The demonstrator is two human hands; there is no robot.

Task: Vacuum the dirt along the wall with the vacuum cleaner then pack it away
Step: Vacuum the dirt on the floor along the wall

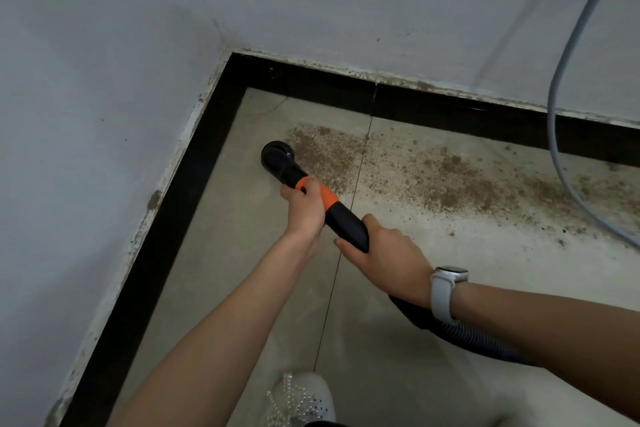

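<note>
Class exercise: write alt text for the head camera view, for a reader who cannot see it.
Two hands grip a black vacuum wand: the left hand on its orange collar, the right hand lower down, its wrist wearing a white watch. The round brush head sits at the left end of a brown dirt strip beside the black skirting; a grey cable hangs on the right.

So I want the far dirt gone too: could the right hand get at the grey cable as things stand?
Probably not: the right hand grips the vacuum wand, and the grey cable lies well beyond it, across the dirt.
</note>
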